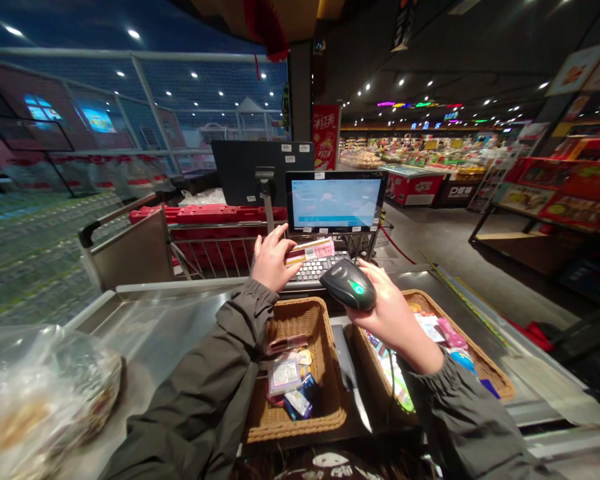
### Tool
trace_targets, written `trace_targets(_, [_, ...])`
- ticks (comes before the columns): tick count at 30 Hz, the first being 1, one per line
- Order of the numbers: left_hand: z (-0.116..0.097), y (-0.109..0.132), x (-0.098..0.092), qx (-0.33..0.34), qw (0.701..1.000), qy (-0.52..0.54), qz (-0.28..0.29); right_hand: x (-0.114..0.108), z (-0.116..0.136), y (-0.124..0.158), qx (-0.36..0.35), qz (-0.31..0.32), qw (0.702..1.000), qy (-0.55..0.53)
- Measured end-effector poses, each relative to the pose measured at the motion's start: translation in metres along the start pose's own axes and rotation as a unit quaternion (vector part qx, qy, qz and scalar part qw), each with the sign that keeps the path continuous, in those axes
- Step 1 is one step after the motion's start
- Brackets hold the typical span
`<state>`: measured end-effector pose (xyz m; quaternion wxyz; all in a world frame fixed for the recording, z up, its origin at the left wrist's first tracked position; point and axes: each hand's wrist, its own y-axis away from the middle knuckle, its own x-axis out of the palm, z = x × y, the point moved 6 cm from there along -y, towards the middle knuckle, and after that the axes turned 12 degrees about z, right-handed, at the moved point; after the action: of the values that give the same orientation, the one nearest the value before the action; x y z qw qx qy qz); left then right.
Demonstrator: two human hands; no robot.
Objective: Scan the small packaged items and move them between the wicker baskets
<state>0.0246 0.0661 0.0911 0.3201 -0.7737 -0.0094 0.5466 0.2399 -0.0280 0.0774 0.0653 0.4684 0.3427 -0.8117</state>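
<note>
My left hand grips a flat pink and yellow packet with a barcode on it, above the keyboard. My right hand is wrapped around a black barcode scanner that shows a green light on top. The scanner's front points toward the packet, with a small gap between them. Behind both hands stands a lit monitor. Below my left wrist is a wicker basket with several small packets in it. A second wicker basket, holding colourful packs, lies under my right forearm.
A knife lies between the baskets. On the metal counter at left sits a clear plastic bag with food inside. A shopping cart and the back of another monitor are beyond. Shelves stand at right.
</note>
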Motion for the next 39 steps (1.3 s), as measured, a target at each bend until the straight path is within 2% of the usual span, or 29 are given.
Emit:
trace_targets(9, [0.012,0.011,0.005,-0.007,1.000,-0.004,0.011,0.008,0.002,-0.001,0.005,0.008,1.000,-0.004])
trace_targets(21, [0.035,0.047,0.027,-0.011,0.996,0.004,0.088,0.025,-0.003,0.001,0.002,0.011,1.000,-0.025])
trace_targets(30, [0.049,0.087,0.057,-0.004,0.983,0.010,0.185,0.038,-0.006,0.004,0.028,0.030,0.998,-0.040])
trace_targets(39, [0.051,0.134,0.098,0.007,0.940,0.007,0.341,0.050,-0.002,0.004,0.043,0.054,0.996,-0.049])
